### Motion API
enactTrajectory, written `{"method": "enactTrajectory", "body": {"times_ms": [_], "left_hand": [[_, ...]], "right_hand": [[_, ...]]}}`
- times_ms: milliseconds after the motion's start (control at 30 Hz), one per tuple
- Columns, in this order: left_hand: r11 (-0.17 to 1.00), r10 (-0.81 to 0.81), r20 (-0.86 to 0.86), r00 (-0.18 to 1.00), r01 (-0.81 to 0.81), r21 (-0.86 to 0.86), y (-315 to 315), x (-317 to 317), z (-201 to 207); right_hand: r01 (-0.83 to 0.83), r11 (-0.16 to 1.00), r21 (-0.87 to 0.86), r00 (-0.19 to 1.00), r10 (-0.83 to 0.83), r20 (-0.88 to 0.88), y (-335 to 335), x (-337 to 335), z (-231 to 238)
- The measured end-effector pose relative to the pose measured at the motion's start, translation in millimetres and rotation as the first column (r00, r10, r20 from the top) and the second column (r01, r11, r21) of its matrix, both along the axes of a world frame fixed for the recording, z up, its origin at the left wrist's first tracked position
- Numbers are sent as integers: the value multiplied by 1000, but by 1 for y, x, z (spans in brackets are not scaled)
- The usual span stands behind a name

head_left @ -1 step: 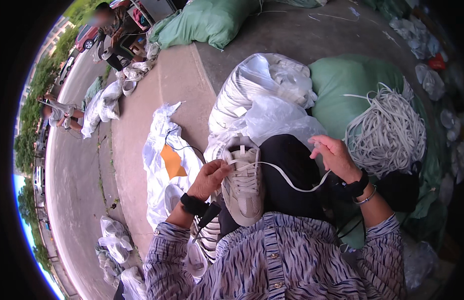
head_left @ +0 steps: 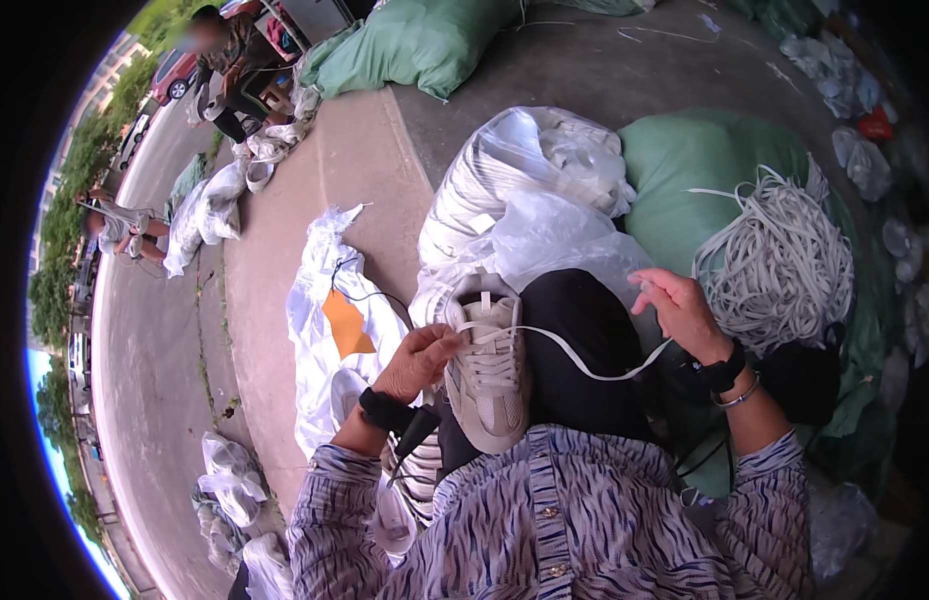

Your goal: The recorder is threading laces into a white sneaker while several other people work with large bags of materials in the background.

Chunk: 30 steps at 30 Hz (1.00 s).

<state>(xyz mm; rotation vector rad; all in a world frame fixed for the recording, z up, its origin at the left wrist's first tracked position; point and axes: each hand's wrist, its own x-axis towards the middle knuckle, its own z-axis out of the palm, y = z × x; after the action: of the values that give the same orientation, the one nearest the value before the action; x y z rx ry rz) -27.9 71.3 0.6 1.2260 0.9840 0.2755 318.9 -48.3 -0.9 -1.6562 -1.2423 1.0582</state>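
Note:
A beige sneaker point(head_left: 490, 385) rests on my lap, toe toward me, with pale lace crossed through its eyelets. My left hand point(head_left: 425, 358) is closed at the shoe's upper left side, pinching lace near the top eyelets. From there a loose length of white shoelace point(head_left: 595, 374) sags across my dark trouser leg point(head_left: 585, 310) and runs up to my right hand point(head_left: 675, 312). That hand is raised to the right of the shoe, its fingers drawn together. The lace passes out of sight behind its palm, and a small pale bit shows at the fingertips.
A heap of white laces point(head_left: 780, 260) lies on a green sack point(head_left: 705, 150) at right. Beyond the shoe stands a clear plastic bag point(head_left: 525, 170) of white material. White sacking point(head_left: 320, 290) with an orange piece point(head_left: 347, 322) lies at left. Two people sit farther off.
My right hand has shifted slightly to the right, and the loose lace has stretched a little with it. My left hand and the sneaker look almost unmoved.

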Motion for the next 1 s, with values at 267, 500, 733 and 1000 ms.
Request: {"method": "enactTrajectory", "body": {"times_ms": [267,500,733,1000], "left_hand": [[953,130,118,984,-91,-290,5,-3,-16],[934,146,30,989,-148,325,-11,15,-20],[984,139,36,990,-142,108,-19,3,-14],[947,309,208,928,-282,-151,-15,5,-21]], "right_hand": [[157,983,-99,988,-156,17,-23,26,2],[-517,754,406,843,365,394,-4,-74,15],[-670,666,328,665,341,665,10,-125,0],[-518,854,50,770,491,-408,17,-100,26]]}}
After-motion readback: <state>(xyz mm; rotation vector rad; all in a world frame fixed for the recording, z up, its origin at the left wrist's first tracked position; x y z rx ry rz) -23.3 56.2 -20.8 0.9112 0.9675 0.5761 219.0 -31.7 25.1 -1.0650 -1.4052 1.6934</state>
